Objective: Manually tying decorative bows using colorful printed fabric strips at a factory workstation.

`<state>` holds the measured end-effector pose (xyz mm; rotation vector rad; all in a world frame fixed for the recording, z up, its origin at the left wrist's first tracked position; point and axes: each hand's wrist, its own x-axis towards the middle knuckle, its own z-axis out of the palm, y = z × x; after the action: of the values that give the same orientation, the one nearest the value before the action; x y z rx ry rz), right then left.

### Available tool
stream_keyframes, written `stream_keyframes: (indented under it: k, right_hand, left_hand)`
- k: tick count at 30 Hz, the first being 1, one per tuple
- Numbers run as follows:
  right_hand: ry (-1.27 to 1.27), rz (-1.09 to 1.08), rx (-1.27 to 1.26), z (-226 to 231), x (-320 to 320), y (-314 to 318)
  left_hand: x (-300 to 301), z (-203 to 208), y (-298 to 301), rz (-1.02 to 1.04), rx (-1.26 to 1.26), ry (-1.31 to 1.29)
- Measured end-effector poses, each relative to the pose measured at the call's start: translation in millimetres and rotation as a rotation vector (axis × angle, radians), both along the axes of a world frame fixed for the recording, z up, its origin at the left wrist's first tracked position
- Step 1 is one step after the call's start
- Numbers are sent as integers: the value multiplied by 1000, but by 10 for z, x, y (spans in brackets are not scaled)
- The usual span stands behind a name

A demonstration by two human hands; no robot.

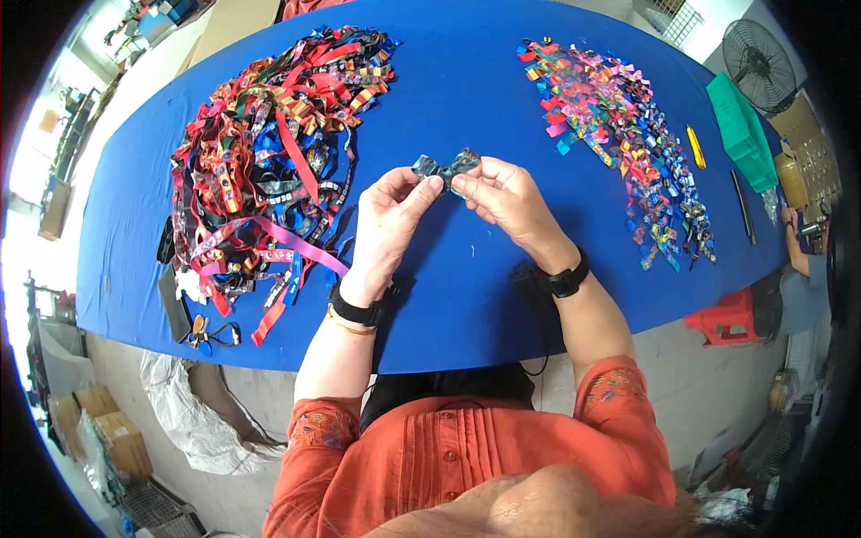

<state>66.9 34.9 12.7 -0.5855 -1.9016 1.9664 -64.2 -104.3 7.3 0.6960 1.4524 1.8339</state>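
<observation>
A small dark teal patterned ribbon bow (460, 165) is held up over the middle of the blue-covered table (453, 81). My left hand (395, 211) pinches its left side between thumb and fingers. With thumb and fingertips closed, my right hand (507, 199) grips the bow's right side. Left of my hands lies a big tangled heap of printed ribbons (269, 161), mostly red, black and blue, with a pink strip trailing toward my left wrist. Many small finished-looking bows (619, 134) in pink, red and blue spread in rows to the right.
At the right side lie a yellow cutter (696, 147), a dark rod (743, 206) and a green bin (740, 130). A red stool (725, 317) and another person's arm (795, 242) are beyond the table's right edge. Scissors (213, 335) lie at the near left edge.
</observation>
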Motion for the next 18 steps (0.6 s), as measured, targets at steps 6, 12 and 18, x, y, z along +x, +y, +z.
stream_keyframes:
  k: [6, 12, 18]
  right_hand:
    - [-27, 113, -54, -42, 19, 85]
    - [-30, 121, -52, -123, 43, 210]
    - [-40, 123, -19, -63, 53, 227]
  left_hand:
    - [-85, -57, -13, 47, 49, -33]
    - [-196, -95, 5, 136, 77, -126]
    - [-213, -101, 6, 125, 85, -153]
